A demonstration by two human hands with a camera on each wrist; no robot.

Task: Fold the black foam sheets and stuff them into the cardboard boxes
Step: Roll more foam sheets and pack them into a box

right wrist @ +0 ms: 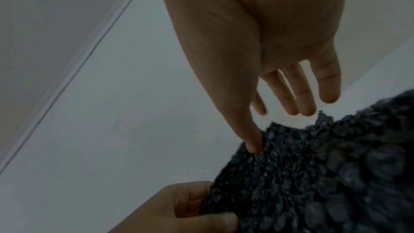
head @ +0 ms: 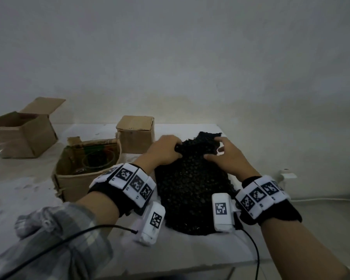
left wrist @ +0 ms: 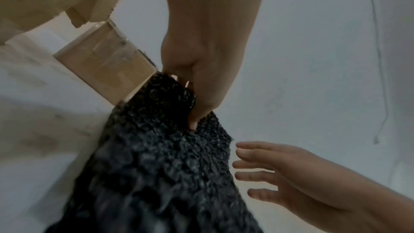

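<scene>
A black bumpy foam sheet (head: 190, 188) lies on the white table (head: 190, 251), between my two hands. My left hand (head: 164, 150) grips its far left edge, fingers curled round the foam (left wrist: 156, 166). My right hand (head: 224, 156) hovers over the far right part with straight, spread fingers, and only its thumb (right wrist: 253, 144) touches the sheet (right wrist: 325, 174). In the left wrist view the right hand (left wrist: 280, 174) shows open beside the foam. The right wrist view shows the left hand (right wrist: 190, 208) pinching the sheet's edge. Three cardboard boxes stand to the left.
An open box (head: 83, 178) holding a glass sits just left of my left wrist. A small closed box (head: 136, 136) stands behind it, close to the foam. Another open box (head: 22, 134) is far left. A white plug (head: 287, 175) is at the right, off the table's edge.
</scene>
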